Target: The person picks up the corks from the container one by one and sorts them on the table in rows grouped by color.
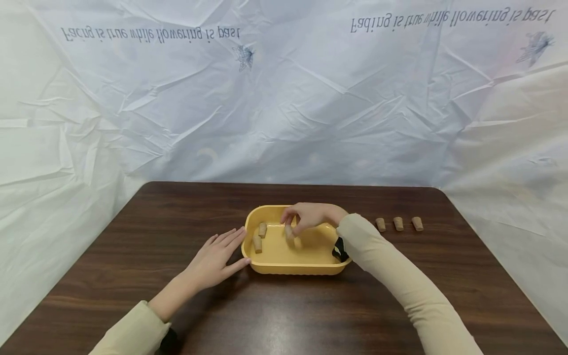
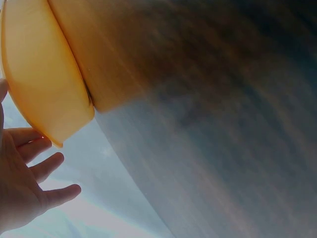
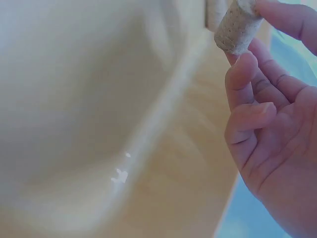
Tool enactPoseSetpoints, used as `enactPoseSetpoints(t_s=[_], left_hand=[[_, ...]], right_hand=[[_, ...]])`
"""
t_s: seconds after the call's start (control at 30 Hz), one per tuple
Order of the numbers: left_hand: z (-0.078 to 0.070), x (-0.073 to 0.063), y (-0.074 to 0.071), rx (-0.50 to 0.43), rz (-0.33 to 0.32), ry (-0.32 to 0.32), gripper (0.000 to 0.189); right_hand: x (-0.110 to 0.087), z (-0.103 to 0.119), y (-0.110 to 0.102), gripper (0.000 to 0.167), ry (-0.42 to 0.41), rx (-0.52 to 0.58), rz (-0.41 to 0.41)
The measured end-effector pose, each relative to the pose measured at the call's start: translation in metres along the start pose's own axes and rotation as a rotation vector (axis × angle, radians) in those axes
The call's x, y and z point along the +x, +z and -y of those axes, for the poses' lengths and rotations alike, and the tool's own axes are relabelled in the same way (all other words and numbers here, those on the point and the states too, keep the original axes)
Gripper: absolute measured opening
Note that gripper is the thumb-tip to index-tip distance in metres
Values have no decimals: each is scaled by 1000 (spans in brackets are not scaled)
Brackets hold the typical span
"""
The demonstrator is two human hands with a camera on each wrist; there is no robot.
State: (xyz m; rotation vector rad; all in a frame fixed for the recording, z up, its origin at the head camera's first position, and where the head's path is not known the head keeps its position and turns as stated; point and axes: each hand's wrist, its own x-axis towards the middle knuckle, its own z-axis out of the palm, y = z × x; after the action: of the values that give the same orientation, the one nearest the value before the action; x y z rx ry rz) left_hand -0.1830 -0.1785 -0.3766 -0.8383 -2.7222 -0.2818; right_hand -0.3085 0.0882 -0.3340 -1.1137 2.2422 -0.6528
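A yellow tub stands on the dark wooden table. Inside it, my right hand pinches a cork stopper between thumb and fingers; the right wrist view shows this cork close up. Two more corks lie at the tub's left end, one nearer and one farther. My left hand touches the tub's left rim with its fingers spread and straight. In the left wrist view that hand is beside the tub's outer wall.
To the right of the tub, three corks stand in a row: a left one, a middle one and a right one. A pale printed sheet hangs behind the table.
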Motion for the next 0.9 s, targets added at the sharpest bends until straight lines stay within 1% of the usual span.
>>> enactPoseSetpoints(t_s=[0.13, 0.23, 0.37, 0.5, 0.6, 0.8, 0.9], left_hand=[[0, 0, 0, 0, 6, -4, 67], [-1, 0, -1, -7, 9, -5, 67], [-1, 0, -1, -8, 12, -5, 67], [-1, 0, 0, -9, 12, -3, 67], [-1, 0, 0, -8, 11, -3, 67], [-1, 0, 0, -12, 9, -6, 67], [0, 0, 0, -12, 9, -6, 67]], right_hand=[[-8, 2, -10, 44, -36, 19, -30], [-13, 5, -16, 43, -32, 32, -54], [-22, 10, -23, 41, -36, 15, -90], [-31, 12, -28, 40, -56, -5, -109], [-38, 11, -31, 40, -73, -11, -118], [-53, 4, -33, 38, -65, 16, -148], [-61, 0, -33, 37, -63, 12, -169]])
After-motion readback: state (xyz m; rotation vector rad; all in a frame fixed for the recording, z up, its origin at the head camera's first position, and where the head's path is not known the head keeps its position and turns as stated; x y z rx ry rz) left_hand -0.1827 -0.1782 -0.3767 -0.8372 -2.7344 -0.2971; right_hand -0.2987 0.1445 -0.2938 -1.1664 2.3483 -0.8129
